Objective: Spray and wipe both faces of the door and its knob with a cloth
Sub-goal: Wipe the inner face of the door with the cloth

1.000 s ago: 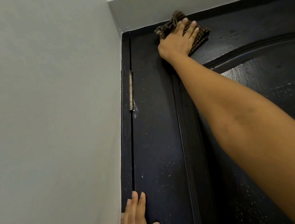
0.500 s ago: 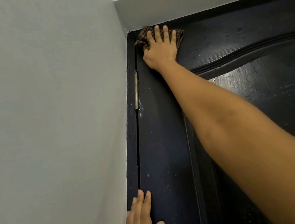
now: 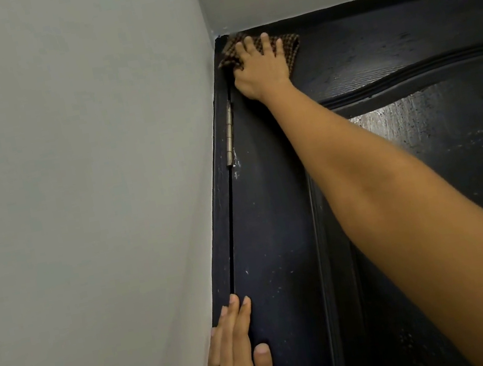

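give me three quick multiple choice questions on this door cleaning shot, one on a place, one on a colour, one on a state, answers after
1. Where on the door is the cloth pressed?
A. top corner on the hinge side
B. beside the knob
C. bottom edge

2. What colour is the door?
A. white
B. black
C. red

3. How is the left hand?
A. flat, fingers straight, at the door's hinge-side edge
B. gripping a spray bottle
C. curled into a fist

Answers:
1 A: the right hand presses the cloth just above the hinge, at the top of the door.
2 B: its whole face is black beside the pale wall.
3 A: its fingers lie straight and hold nothing.
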